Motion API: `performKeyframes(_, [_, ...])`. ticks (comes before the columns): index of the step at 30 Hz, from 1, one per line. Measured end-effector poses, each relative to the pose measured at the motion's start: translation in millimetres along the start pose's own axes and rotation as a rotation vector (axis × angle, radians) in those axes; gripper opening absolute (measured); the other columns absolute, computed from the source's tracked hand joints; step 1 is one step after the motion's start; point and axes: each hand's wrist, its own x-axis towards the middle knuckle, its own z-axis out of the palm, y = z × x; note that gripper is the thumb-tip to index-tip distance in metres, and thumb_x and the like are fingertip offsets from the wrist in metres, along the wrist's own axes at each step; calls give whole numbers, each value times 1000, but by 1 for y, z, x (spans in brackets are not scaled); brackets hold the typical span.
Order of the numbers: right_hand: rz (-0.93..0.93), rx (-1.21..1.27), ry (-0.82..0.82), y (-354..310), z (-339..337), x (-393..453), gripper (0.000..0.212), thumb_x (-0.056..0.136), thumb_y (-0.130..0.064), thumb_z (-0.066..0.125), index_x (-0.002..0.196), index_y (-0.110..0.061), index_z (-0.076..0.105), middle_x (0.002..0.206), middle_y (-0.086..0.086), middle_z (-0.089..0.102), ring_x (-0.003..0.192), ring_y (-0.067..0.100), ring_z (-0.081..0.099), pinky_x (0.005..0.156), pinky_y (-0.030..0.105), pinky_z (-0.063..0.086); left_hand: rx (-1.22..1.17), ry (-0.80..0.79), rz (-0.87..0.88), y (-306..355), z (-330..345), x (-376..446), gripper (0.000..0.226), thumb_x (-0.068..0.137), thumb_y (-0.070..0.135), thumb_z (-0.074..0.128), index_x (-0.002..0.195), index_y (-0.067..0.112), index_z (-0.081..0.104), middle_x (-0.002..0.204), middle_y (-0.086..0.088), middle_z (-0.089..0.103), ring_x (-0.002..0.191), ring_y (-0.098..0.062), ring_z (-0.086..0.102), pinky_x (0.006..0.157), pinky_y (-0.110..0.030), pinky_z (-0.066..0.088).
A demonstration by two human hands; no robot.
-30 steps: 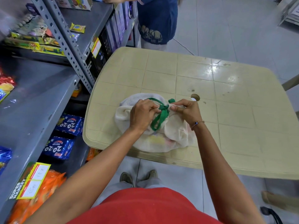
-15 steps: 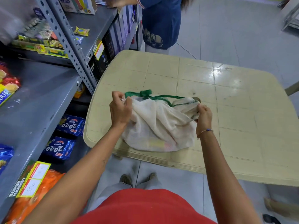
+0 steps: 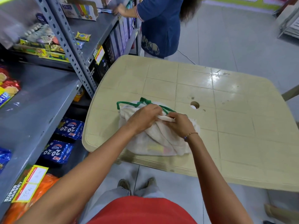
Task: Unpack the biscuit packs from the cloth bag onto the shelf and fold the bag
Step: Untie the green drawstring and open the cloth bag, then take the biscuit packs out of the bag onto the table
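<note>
L hand [image 3: 144, 118] & R hand [image 3: 179, 125] both pinch cloth bag [image 3: 155, 139] mouth, bag on near-left of table [image 3: 234, 118], shelf [image 3: 32, 102] left.

Grey tiled floor [image 3: 226, 38], beige plastic table [image 3: 234, 126] with glare, grey slotted-steel shelving [image 3: 40, 102] at left

Beige table [image 3: 234, 143] — cloth bag [image 3: 161, 141] lying on it.

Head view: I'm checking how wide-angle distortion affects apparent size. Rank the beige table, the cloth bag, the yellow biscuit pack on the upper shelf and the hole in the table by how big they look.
1. Beige table
2. Cloth bag
3. Yellow biscuit pack, farther away, so unsure
4. Hole, similar to the pack
</note>
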Motion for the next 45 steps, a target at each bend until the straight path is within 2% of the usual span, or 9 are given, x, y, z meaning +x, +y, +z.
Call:
performKeyframes(4, [-171,223,39,12,-7,-22,20,85,-8,64,103,-9,72,105,8,68,91,13,57,74,0,36,-26,164,167,1,0,-22,23,87,22,57,100,12,73,101,-10,70,87,-26,63,71,-33,53])
performKeyframes(12, [-183,172,619,8,-24,-11,13,75,-23,72,77,-11,76,76,2,62,72,-2,43,66,5,34,-220,320,-296,16,-37,-1,27,94,29,52,100,12,71,89,-5,68,79,-18,60,71,-23,41])
performKeyframes(15, [-35,421,128,3,-49,-19,32,82,-37,68,56,-19,65,54,-13,54,55,2,44,57,18,37,-392,-134,-510,24,-60,8,26,93,28,53,77,18,72,70,3,63,65,-9,53,62,-24,36])
performKeyframes(18, [222,-24,-556,0,-54,-22,42,83,-53,56,78,-15,74,65,-5,70,62,12,60,62,26,47,-381,-890,-408,28,-60,-3,22,89,32,62,91,14,73,77,5,63,70,-6,55,66,-18,43])
performKeyframes(24, [461,17,-994,-6,18,-30,65,98,-33,39,143,-12,-3,85,15,69,47,15,67,46,20,52,121,-1176,-477,30,6,-35,118,71,48,77,150,8,-1,143,-14,47,122,-31,53,99,-38,47])
performKeyframes(27, [440,45,-747,-1,58,-32,105,91,-41,53,136,-13,-37,97,22,68,49,21,62,51,32,55,213,-1014,-502,37,37,-52,128,73,49,74,145,6,-23,141,-19,48,123,-34,51,96,-40,46])
performKeyframes(34, [291,32,-254,0,100,-9,96,92,-40,47,141,-3,-28,99,30,67,83,38,65,64,31,41,256,-700,-555,12,44,-39,102,80,39,70,151,19,0,137,-21,49,123,-36,49,96,-40,44])
performKeyframes(40, [255,260,7,1,101,26,39,89,-28,47,123,-13,35,88,22,68,74,37,65,70,47,55,416,-554,-508,-23,20,-1,114,69,37,80,150,24,1,139,-15,48,122,-35,52,91,-42,47])
performKeyframes(45, [179,318,16,7,95,35,26,89,-13,40,114,-19,39,62,14,63,38,25,58,38,34,53,522,-562,-517,-30,20,11,118,71,43,78,149,27,-9,139,-14,45,120,-35,54,93,-47,44])
